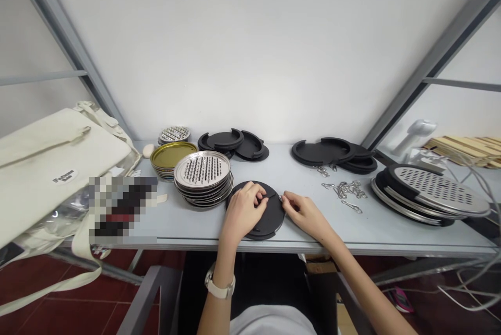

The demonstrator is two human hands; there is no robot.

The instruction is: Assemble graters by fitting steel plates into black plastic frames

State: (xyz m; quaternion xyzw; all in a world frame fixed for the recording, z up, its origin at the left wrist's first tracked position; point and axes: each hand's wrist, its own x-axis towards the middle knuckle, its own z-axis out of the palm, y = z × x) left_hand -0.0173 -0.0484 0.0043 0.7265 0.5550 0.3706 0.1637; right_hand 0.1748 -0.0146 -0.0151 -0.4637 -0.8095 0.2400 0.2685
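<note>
A round black plastic disc [270, 217] lies flat near the front edge of the grey table [183, 223]. My left hand [242, 208] rests on the disc's left half with curled fingers pressing it down. My right hand [304, 212] sits at the disc's right rim, with thumb and forefinger pinched on a small metal clip [281, 198]. A white watch is on my left wrist.
A stack of perforated metal discs [202, 177] stands left of my hands, with gold lids [170, 156] behind. Black discs lie at the back [235, 143] [329, 152]. Loose metal clips [346, 190] and assembled graters [430, 191] are on the right. A cream bag [55, 163] is at left.
</note>
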